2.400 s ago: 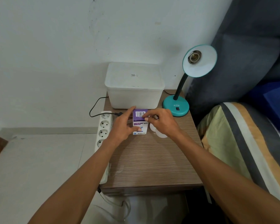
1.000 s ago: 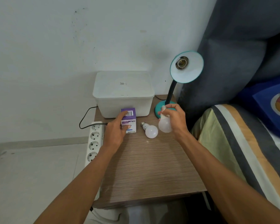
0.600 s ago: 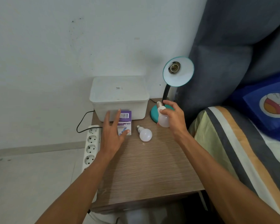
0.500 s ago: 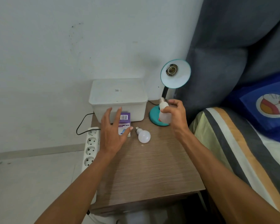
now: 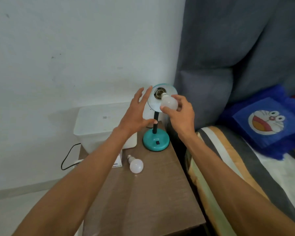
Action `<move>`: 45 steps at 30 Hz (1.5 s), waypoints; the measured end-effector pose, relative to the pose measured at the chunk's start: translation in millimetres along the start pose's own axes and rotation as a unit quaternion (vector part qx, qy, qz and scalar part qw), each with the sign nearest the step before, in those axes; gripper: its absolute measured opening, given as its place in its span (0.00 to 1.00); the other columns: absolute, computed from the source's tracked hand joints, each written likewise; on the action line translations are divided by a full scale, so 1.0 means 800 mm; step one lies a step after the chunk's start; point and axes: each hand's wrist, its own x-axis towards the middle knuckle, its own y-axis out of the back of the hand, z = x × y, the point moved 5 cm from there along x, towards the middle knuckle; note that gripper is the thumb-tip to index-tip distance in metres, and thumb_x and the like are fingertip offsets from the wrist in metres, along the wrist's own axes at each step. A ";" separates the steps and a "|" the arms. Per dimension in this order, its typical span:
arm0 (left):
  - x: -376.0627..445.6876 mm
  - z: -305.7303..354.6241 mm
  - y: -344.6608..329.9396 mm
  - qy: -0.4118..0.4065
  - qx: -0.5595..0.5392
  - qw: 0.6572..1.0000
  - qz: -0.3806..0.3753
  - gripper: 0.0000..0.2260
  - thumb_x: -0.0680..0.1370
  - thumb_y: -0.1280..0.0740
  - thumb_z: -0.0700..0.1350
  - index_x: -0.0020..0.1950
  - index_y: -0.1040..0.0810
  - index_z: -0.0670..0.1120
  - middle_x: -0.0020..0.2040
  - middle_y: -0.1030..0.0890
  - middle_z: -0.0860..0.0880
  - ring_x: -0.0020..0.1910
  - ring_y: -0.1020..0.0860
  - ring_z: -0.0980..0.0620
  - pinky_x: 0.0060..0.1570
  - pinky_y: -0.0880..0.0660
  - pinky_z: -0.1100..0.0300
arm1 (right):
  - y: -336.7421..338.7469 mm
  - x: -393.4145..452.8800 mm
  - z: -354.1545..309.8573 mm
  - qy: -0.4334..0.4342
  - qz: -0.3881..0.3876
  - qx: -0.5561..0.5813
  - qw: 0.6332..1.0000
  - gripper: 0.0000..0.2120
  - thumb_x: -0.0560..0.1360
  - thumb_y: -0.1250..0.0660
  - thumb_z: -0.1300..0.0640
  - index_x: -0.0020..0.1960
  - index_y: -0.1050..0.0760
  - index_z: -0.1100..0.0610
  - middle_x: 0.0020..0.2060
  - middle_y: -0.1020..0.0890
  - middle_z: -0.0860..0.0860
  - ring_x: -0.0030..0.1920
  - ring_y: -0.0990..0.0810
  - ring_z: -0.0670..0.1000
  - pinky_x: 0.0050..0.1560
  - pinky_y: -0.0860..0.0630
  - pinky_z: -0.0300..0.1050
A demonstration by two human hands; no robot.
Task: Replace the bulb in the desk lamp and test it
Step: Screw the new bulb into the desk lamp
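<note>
A teal desk lamp stands at the back right of the wooden bedside table, its shade facing me with the socket bare. My right hand grips a white bulb, whose screw base points at the socket and sits just at its mouth. My left hand hovers open beside the left rim of the shade, fingers spread. A second white bulb lies on the table. The bulb's box is mostly hidden behind my left forearm.
A white lidded plastic box stands against the wall behind the table. A black cable loops down at the left. A bed with a striped sheet and a blue cartoon pillow lies close on the right.
My right hand has lifted the bulb from near the lamp base up to the socket. My left hand has left the box and risen beside the shade. The view has shifted.
</note>
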 end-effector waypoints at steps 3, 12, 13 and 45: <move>0.026 -0.005 -0.016 -0.006 0.004 0.999 -0.035 0.58 0.68 0.17 0.47 0.84 0.56 0.58 0.85 0.54 0.47 0.83 0.49 0.47 0.74 0.39 0.56 | -0.009 0.009 0.001 0.034 -0.008 -0.061 0.998 0.28 0.68 0.22 0.50 0.66 0.24 0.45 0.58 0.25 0.50 0.56 0.21 0.53 0.61 0.22 0.52; 0.043 -0.011 -0.026 -0.068 -0.030 0.997 0.033 0.50 0.72 0.19 0.46 0.84 0.48 0.52 0.78 0.34 0.47 0.74 0.32 0.49 0.67 0.23 0.48 | -0.014 0.025 0.004 0.083 0.027 -0.122 0.989 0.26 0.71 0.23 0.55 0.67 0.26 0.49 0.60 0.19 0.51 0.57 0.20 0.52 0.61 0.22 0.50; 0.043 -0.011 -0.026 -0.071 -0.032 0.996 0.037 0.49 0.72 0.20 0.46 0.84 0.47 0.51 0.78 0.33 0.47 0.74 0.31 0.49 0.66 0.23 0.49 | -0.016 0.025 0.002 0.096 0.025 -0.131 0.986 0.25 0.71 0.23 0.55 0.67 0.25 0.48 0.59 0.19 0.50 0.56 0.20 0.52 0.60 0.22 0.50; 0.046 -0.020 -0.016 -0.061 -0.123 0.990 0.014 0.44 0.72 0.20 0.41 0.82 0.38 0.54 0.75 0.27 0.52 0.69 0.24 0.53 0.62 0.21 0.60 | -0.036 0.024 -0.005 0.086 0.066 -0.157 0.982 0.17 0.79 0.32 0.49 0.67 0.26 0.51 0.61 0.27 0.54 0.52 0.22 0.51 0.50 0.27 0.38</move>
